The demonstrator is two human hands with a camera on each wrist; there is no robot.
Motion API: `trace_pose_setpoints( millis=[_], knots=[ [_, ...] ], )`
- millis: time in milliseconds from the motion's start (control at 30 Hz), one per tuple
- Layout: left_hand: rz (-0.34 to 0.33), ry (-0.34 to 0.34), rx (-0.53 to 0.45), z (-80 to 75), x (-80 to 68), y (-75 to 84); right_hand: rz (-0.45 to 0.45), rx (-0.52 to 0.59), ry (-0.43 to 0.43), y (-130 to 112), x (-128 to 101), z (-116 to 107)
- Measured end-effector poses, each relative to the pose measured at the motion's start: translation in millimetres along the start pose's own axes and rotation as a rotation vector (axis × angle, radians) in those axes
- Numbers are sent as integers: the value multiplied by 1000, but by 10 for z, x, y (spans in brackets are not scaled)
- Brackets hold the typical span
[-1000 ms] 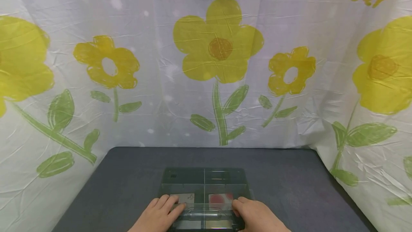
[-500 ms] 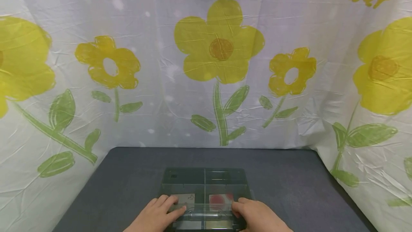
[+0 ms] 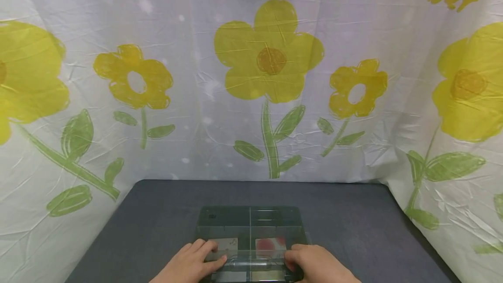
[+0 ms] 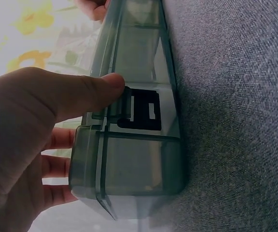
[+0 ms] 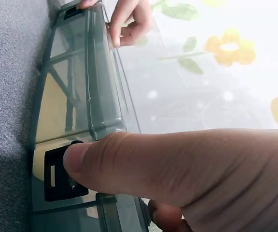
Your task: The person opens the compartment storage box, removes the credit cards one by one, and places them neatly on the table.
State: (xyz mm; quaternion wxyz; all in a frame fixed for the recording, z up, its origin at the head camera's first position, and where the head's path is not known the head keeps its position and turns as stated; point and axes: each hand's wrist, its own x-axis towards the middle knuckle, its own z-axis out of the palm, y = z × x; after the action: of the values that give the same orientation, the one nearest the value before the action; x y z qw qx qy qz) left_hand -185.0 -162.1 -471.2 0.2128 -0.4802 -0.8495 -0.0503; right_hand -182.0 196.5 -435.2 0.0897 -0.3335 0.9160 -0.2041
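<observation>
I have the clear plastic box (image 3: 250, 235) at the near middle of the dark grey table (image 3: 353, 222), with a hand at each near corner. My left hand (image 3: 192, 263) grasps the left end: fingers lie on the lid, thumb (image 4: 88, 94) presses the black latch (image 4: 141, 110) on the near wall. My right hand (image 3: 316, 263) grasps the right end likewise, thumb (image 5: 129, 159) on the right latch (image 5: 57, 176).

To do this step well, I judge both thumbs should press evenly, with the fingers steadying the lid so the box does not slide.

The table is covered in grey fabric. A white curtain (image 3: 251, 77) printed with yellow flowers hangs behind it and along both sides.
</observation>
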Motion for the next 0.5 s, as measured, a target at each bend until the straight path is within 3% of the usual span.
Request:
trace_pose_setpoints(
  millis=[167, 500],
  knots=[
    [38, 14, 27, -3, 3, 2, 23, 9, -1, -12, 1, -4],
    [97, -28, 97, -37, 16, 18, 75, 22, -9, -23, 4, -31]
  ],
)
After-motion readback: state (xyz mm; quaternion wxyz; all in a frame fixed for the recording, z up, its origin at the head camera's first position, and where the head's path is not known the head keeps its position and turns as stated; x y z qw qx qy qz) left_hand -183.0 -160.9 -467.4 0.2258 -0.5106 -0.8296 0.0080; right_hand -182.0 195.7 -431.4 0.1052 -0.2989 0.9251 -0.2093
